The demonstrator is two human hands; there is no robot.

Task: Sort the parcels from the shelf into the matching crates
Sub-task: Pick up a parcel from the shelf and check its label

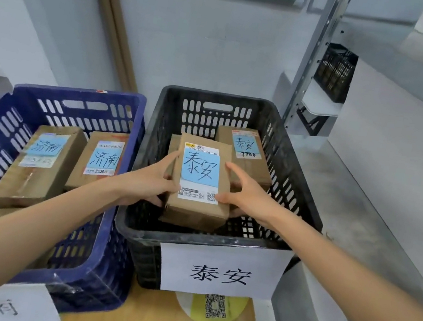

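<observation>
Two hands grip one parcel [195,213]: my left hand [149,182] and right hand [247,198] curl round its sides, label up, inside the black crate [300,158], because the six-o'clock sign [220,274] matches.

泰安 is printed on the white sign [221,272] of the black crate [215,95] and handwritten on the front parcel [199,175] and the rear parcel [246,145], where digits ending in 786 are added. In the blue crate [81,92], 济南 is handwritten on the left parcel [44,150] and the right parcel [105,160].
</observation>
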